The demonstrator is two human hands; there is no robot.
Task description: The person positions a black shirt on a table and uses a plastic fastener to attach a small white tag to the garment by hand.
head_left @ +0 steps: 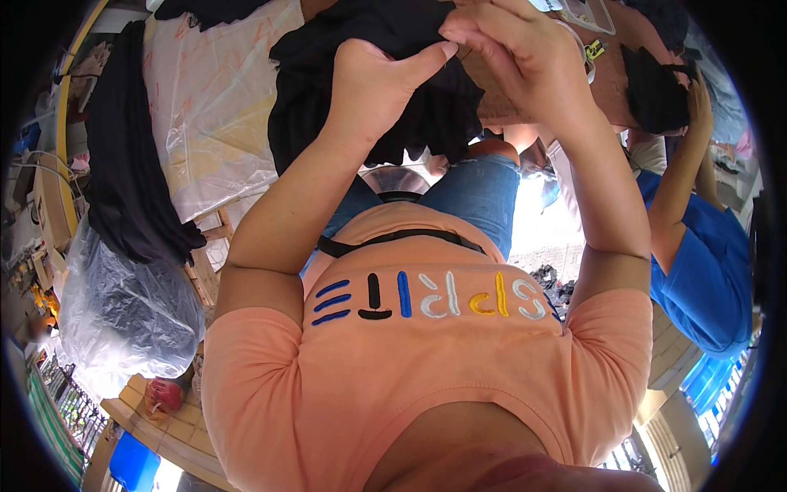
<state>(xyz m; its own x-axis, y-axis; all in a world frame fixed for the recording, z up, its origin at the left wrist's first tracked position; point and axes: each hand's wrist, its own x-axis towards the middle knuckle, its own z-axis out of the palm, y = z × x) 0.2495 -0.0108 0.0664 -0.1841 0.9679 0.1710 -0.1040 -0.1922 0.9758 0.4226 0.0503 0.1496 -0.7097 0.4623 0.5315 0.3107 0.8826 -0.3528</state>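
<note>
Black cloth (299,98) lies bunched at the top centre, over the table edge and above my knees. My left hand (373,86) is closed on this cloth, its thumb stretched to the right; the other fingers are mostly hidden. Beside it my right hand (525,61) pinches with thumb and fingertips, close to the left thumb tip. Whatever lies in that pinch is too small to make out. Both hands are raised just over the cloth.
Clear plastic sheeting (221,98) covers the surface at left, with a long black cloth (115,148) hanging beside it. Below is a clear plastic bag (127,307). At right, a person in a blue shirt (705,275) handles black fabric (656,90). A clear container (592,15) sits beyond my right hand.
</note>
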